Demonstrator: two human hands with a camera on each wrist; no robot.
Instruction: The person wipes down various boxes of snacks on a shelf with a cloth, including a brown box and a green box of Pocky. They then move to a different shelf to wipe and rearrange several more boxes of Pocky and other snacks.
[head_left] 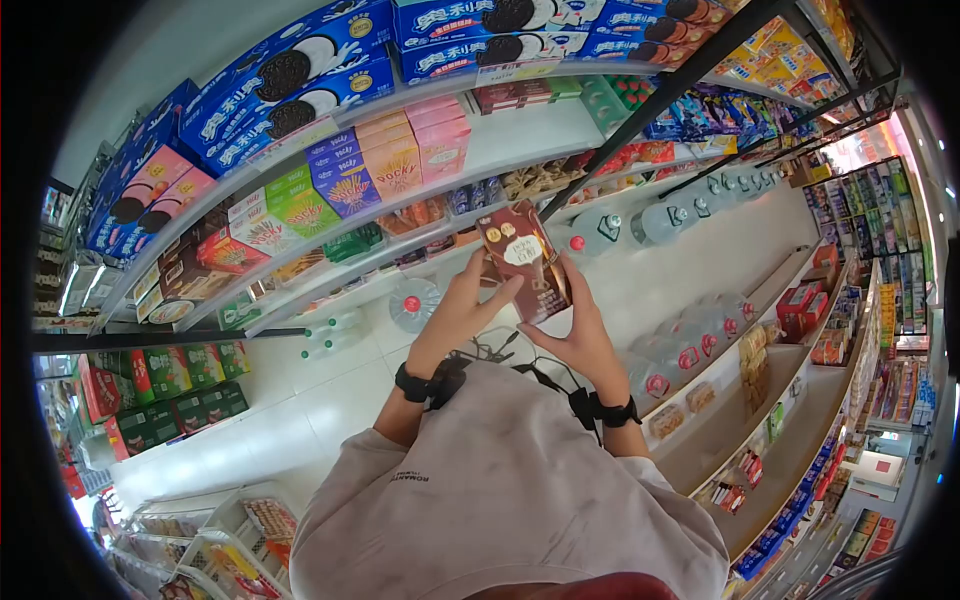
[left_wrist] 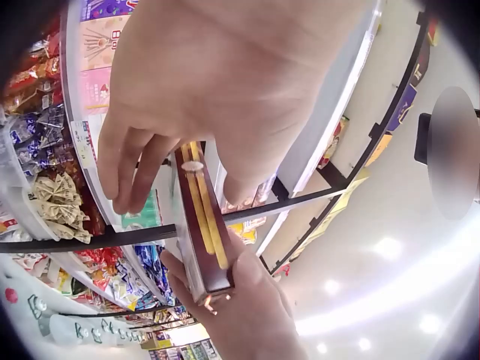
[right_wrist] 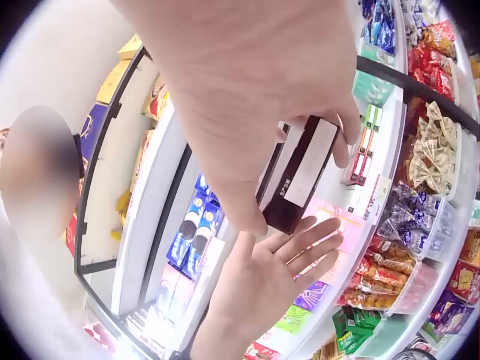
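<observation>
A dark brown snack box [head_left: 525,262] with a pale label is held up in front of the chest, tilted, in the head view. My right hand [head_left: 588,345] grips it by its edges; the right wrist view shows the thumb and fingers of that hand [right_wrist: 255,112] on either side of the box [right_wrist: 301,176]. Beside the other end is my left hand [head_left: 460,315], its fingers nearly straight and spread in the right wrist view [right_wrist: 262,289]. Whether the left fingertips touch the box is hard to tell. The left wrist view shows a narrow side of the box [left_wrist: 202,225].
Shelves with blue cookie boxes [head_left: 300,85] and colourful stick-snack boxes [head_left: 350,170] curve ahead and to the left. Large water bottles [head_left: 415,303] stand on the floor below. Another shelf unit [head_left: 790,400] runs along the right, with wire baskets [head_left: 230,540] at lower left.
</observation>
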